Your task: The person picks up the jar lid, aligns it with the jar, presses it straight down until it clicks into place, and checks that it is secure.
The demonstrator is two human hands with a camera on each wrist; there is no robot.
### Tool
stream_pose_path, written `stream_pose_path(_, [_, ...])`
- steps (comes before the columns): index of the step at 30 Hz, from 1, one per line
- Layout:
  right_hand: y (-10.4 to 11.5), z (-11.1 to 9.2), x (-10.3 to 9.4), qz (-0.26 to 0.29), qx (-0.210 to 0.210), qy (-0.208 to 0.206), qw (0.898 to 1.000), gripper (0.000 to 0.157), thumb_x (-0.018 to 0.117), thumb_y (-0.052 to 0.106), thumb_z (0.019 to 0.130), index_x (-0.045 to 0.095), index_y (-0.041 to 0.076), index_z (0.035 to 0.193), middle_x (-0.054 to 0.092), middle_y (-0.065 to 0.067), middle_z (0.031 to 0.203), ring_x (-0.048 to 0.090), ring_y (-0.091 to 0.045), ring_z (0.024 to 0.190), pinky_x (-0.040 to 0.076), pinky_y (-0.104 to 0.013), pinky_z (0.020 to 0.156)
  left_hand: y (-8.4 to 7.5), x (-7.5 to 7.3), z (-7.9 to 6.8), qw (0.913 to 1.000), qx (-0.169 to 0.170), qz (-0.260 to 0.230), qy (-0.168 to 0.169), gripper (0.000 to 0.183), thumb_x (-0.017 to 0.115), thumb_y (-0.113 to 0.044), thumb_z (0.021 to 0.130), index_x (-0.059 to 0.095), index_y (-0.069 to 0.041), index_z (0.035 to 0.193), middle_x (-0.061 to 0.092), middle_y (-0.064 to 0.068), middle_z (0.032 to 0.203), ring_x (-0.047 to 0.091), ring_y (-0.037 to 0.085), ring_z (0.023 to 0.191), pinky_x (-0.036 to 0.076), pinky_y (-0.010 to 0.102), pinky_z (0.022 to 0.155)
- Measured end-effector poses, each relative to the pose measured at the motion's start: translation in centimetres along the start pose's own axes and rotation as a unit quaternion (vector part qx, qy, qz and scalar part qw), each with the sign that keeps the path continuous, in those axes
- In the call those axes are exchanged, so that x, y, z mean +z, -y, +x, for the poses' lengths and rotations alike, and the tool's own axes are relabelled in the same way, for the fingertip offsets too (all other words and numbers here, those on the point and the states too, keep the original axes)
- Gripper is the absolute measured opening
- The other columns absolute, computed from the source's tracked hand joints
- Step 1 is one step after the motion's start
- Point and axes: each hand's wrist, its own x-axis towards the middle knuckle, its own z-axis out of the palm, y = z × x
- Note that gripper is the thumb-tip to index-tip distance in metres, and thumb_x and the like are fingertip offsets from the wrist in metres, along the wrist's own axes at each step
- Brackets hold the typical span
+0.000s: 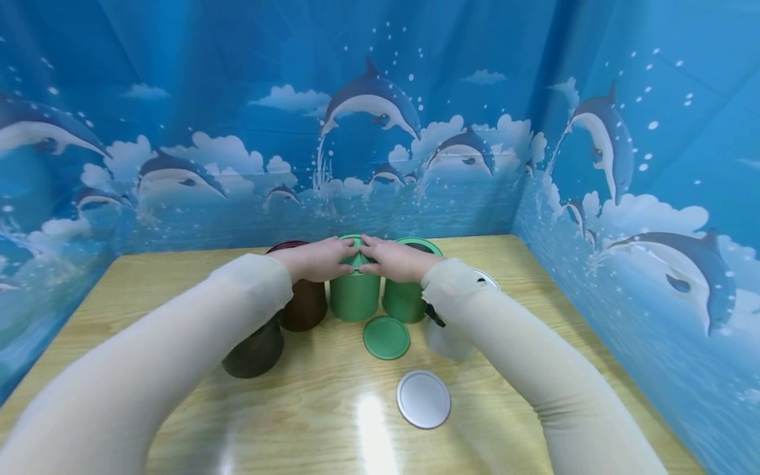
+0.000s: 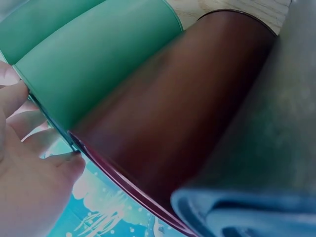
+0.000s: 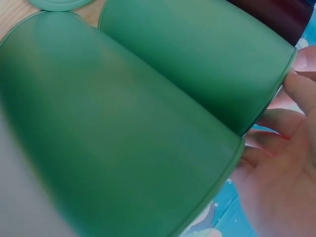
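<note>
Both hands rest on the top of a light green canister at the back middle of the table. My left hand lies across its left side, my right hand across its right, fingers stretched out and thumbs nearly meeting. Between them a patch of green top shows. In the left wrist view, the left fingertips are at the canister's rim, beside a brown-red canister. A darker green canister fills the right wrist view, with the right hand behind its rim.
A dark canister stands front left, and a whitish canister is partly hidden under the right sleeve. A green lid and a silver lid lie on the wooden table. Dolphin-printed curtains enclose the back and sides.
</note>
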Motion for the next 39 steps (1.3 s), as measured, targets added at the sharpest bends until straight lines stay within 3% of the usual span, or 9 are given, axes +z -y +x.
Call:
stream_pose_path(7, [0.1, -0.1, -0.2, 0.011, 0.008, 0.009, 1.0, 0.059, 0.043, 0.035, 0.099, 0.022, 0.012, 0.148, 0.0, -0.008, 0.156, 0.009, -0.025, 0.141, 0.018, -0.04, 0.112, -0.1, 0.2, 0.1, 0.9999, -0.01, -0.002, 0.0, 0.055, 0.041, -0.026, 0.101, 0.019, -0.011, 0.149, 0.006, 0.014, 0.155, 0.0, 0.037, 0.139, 0.011, 0.051, 0.111])
stream_pose_path(15, [0.1, -0.2, -0.1, 0.016, 0.005, 0.011, 1.0, 0.058, 0.042, 0.035, 0.099, 0.021, 0.011, 0.148, -0.001, -0.008, 0.156, 0.009, -0.025, 0.141, 0.018, -0.039, 0.112, 0.1, 0.3, 0.2, 0.9997, -0.018, -0.012, 0.009, 0.049, 0.027, -0.024, 0.103, 0.016, -0.011, 0.15, 0.003, 0.012, 0.155, -0.003, 0.037, 0.139, 0.009, 0.05, 0.111])
stream_pose_path(33, [-0.2, -0.4, 0.0, -0.003, -0.004, 0.018, 1.0, 0.056, 0.037, 0.034, 0.101, 0.019, 0.01, 0.148, 0.001, -0.011, 0.155, 0.005, -0.024, 0.141, 0.013, -0.038, 0.113, -0.2, 0.4, -0.1, 0.9997, -0.011, 0.02, 0.01, 0.049, 0.03, -0.024, 0.104, 0.019, -0.01, 0.149, 0.005, 0.012, 0.155, 0.0, 0.036, 0.14, 0.009, 0.049, 0.111])
stream_pose_path(39, [0.1, -1.3, -0.2, -0.016, -0.001, 0.003, 1.0, 0.052, 0.033, 0.029, 0.103, 0.018, 0.009, 0.149, 0.001, -0.009, 0.155, 0.004, -0.022, 0.141, 0.013, -0.037, 0.113, -0.5, 0.3, -1.2, 0.9989, -0.02, 0.042, -0.006, 0.05, 0.032, -0.026, 0.103, 0.021, -0.01, 0.149, 0.008, 0.015, 0.154, 0.003, 0.036, 0.14, 0.012, 0.051, 0.111])
